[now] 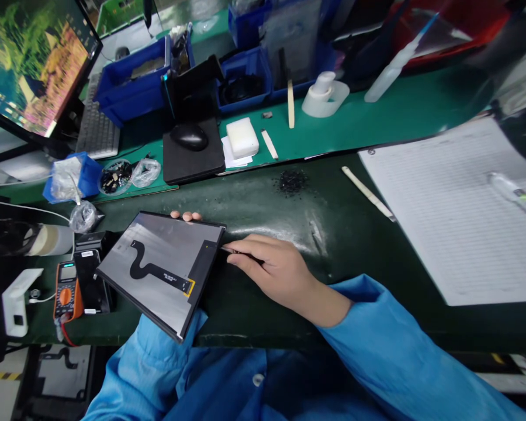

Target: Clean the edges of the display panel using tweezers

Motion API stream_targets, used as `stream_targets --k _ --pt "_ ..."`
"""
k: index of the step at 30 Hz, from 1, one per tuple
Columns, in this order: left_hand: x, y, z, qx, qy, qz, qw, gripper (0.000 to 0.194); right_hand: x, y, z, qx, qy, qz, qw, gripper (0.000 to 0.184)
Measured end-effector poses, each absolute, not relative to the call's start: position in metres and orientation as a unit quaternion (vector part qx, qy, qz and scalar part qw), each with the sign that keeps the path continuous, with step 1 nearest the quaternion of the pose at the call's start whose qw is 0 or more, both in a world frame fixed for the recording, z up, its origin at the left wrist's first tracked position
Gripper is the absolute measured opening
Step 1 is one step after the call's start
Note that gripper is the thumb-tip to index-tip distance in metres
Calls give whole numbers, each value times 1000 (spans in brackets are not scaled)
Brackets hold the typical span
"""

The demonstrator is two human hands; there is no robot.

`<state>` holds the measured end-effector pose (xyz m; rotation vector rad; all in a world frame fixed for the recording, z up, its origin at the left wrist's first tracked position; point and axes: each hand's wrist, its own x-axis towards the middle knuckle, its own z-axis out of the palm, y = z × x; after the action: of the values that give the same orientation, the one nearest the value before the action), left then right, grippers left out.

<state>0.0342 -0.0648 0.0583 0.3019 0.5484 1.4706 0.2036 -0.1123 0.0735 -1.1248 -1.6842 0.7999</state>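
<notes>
Head view: the grey panel [166, 240], at the near left of the dark green mat [377, 257], is held by the curled left hand [186, 216], a thin tool [233, 250] is pinched narrowly by the right hand [274, 275] at its edge, and the panel may be scratched if the tool slips.

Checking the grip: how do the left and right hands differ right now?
The left hand sits under the grey flat panel, only its fingertips showing past the far edge; the right hand is almost fully visible beside it. The left hand appears to bear the panel, while the right hand pinches a small thin tool at the panel's edge. Both have blue sleeves.
</notes>
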Motion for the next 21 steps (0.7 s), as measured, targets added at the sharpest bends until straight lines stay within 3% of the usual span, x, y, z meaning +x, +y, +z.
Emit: stream_targets --k 3,7,11,16,21 --pt "35 -64 58 117 258 655 701 42 203 -114 71 -463 -677 350 453 23" --pt "35 -61 52 129 258 680 674 47 200 -117 70 -493 -629 387 459 16" --pt "35 -60 51 147 272 664 680 46 201 -115 73 -482 -655 361 457 10" --pt "39 -60 57 115 286 670 676 49 203 -113 74 -444 -684 335 473 23" --pt "46 -59 64 86 312 673 665 53 203 -114 73 -497 -646 343 467 18"
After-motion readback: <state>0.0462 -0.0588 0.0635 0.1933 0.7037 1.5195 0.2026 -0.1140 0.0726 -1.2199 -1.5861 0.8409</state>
